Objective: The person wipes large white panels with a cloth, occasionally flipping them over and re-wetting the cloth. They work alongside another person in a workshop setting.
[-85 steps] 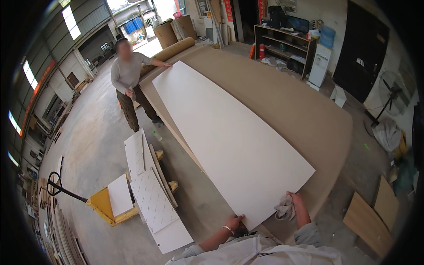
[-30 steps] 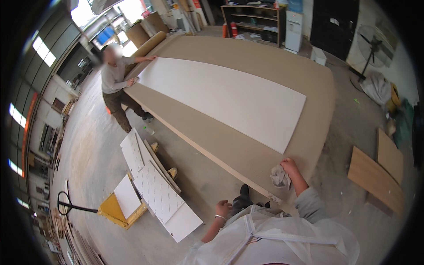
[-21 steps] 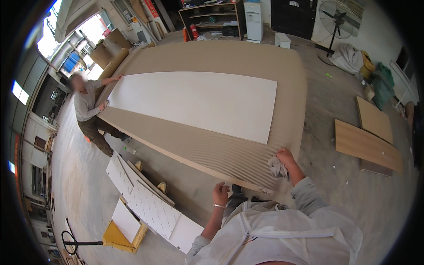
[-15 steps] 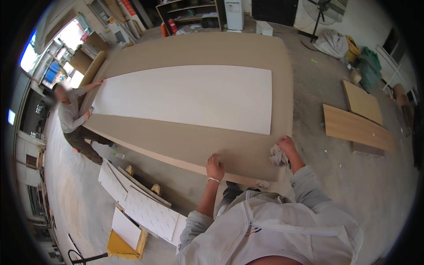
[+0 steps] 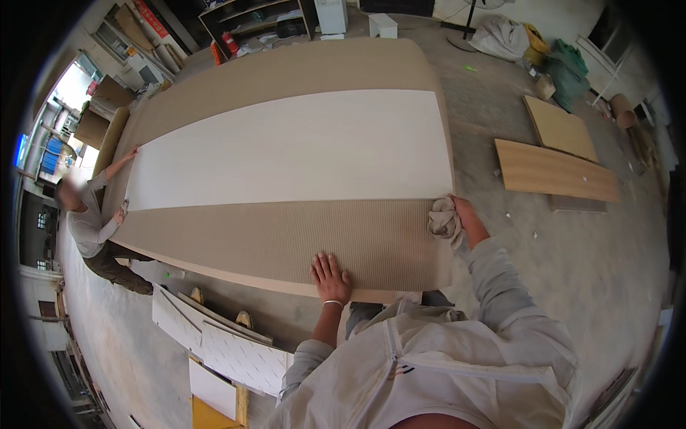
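A long white panel [image 5: 300, 150] lies on a large brown ribbed tabletop [image 5: 271, 239], its right end close to the table's right edge. My left hand [image 5: 331, 279] rests flat on the ribbed surface near the front edge, fingers spread, holding nothing. At the panel's near right corner, my right hand [image 5: 466, 213] is closed around a crumpled grey-brown rag [image 5: 445, 220]; its fingertips are at that corner, and I cannot tell whether they touch it. A co-worker [image 5: 89, 214] stands at the table's left end with both hands by the panel's left end.
Below the table's front edge, white boards [image 5: 243, 350] lean beside a yellow-framed piece [image 5: 218, 407]. Wood boards [image 5: 557, 171] lie on the floor to the right, with sacks [image 5: 500, 36] farther back. A shelf unit [image 5: 257, 21] stands behind the table.
The white panel has shifted right and nearer over the tabletop, its right end now by the table's edge. My right hand moved up to its corner with the rag. My left hand has flattened.
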`<move>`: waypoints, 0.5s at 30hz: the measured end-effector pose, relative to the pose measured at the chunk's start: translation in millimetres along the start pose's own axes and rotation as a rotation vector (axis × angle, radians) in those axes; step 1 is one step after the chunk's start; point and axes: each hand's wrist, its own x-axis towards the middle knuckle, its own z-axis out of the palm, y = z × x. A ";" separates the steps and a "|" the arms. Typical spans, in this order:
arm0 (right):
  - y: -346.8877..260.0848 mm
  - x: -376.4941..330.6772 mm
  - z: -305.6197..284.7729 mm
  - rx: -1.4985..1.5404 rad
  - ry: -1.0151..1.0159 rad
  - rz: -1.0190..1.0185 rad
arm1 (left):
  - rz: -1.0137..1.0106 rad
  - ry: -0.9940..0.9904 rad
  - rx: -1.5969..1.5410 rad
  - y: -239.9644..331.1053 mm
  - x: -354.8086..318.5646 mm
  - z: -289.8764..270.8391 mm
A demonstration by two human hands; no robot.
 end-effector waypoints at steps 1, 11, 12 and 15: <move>-12.1 -8.9 7.1 0.060 -0.076 0.018 | -0.015 0.002 0.011 -4.8 -0.6 -0.6; -76.4 -54.4 29.0 0.292 -0.264 0.094 | -0.338 -0.139 0.003 11.5 6.6 6.9; -78.6 -61.0 32.8 0.301 -0.251 0.092 | -0.384 -0.156 0.014 15.5 6.1 7.4; -82.6 -79.0 31.6 0.292 -0.222 0.075 | -0.412 -0.149 -0.026 22.6 6.6 3.7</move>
